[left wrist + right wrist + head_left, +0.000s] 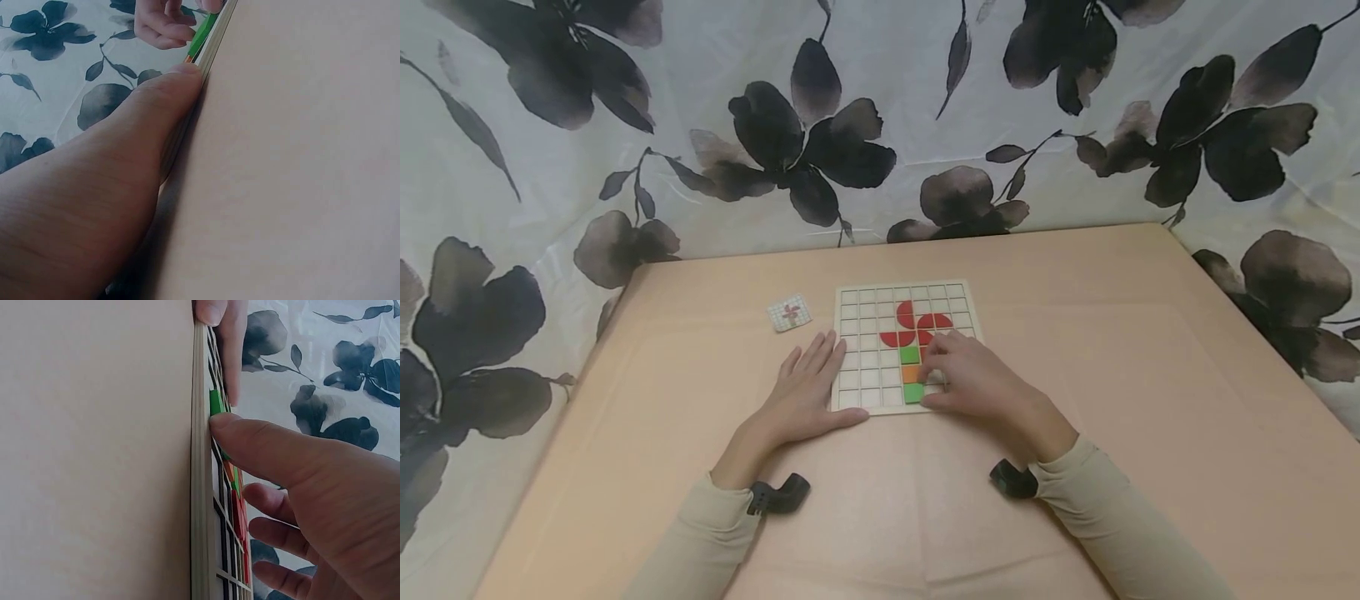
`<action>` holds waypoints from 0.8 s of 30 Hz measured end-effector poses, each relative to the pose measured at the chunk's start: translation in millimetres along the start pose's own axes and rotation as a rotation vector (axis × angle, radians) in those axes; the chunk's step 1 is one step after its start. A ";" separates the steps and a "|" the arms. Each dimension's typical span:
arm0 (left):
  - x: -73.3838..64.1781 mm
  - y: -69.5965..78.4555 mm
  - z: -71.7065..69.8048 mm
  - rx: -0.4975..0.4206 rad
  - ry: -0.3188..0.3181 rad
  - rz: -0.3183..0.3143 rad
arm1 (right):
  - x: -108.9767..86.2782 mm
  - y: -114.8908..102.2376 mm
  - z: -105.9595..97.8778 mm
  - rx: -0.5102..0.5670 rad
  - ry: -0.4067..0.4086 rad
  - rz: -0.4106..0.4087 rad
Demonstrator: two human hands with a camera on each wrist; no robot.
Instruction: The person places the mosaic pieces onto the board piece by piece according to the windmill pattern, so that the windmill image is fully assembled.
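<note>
A white grid board point(871, 379) lies on the table with coloured tiles in its cells. Red rounded tiles point(906, 314) form a petal-like group, and below them a column holds a green tile point(909, 356), an orange tile point(911, 373) and another green tile point(913, 392). My left hand point(805, 390) rests with fingers spread along the board's left edge, its thumb at the front edge. Over the column's right side is my right hand point(973, 379), fingers loosely bent, covering some cells. Its thumb point(240, 434) touches the board's front by the green tile; nothing shows gripped.
A small pattern card point(790, 313) with a red flower picture lies left of the board. The table point(1075, 333) has a pale peach cover. Behind it hangs a floral cloth point(925, 125). Dark wrist cameras point(782, 494) sit on both forearms.
</note>
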State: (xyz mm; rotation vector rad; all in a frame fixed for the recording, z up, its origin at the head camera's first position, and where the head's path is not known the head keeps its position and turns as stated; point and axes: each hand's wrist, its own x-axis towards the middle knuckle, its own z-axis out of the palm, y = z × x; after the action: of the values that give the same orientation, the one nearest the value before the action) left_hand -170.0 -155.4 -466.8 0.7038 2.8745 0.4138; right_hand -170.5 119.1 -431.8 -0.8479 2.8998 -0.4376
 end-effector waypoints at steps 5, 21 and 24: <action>-1.0 -1.8 0.1 0.003 0.010 0.004 | 1.5 -1.0 1.3 -0.004 -0.019 0.017; 2.5 -3.6 22.5 -0.021 -0.027 0.019 | -7.4 18.0 14.6 0.108 -0.038 0.111; 8.5 -2.7 30.6 -0.075 -0.035 0.024 | -15.8 31.8 20.2 0.160 0.000 0.222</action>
State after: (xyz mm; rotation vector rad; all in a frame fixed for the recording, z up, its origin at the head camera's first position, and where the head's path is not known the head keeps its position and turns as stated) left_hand -172.1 -146.7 -497.4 0.7260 2.8045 0.5042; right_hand -170.2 148.2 -460.4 -0.4965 2.8665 -0.6349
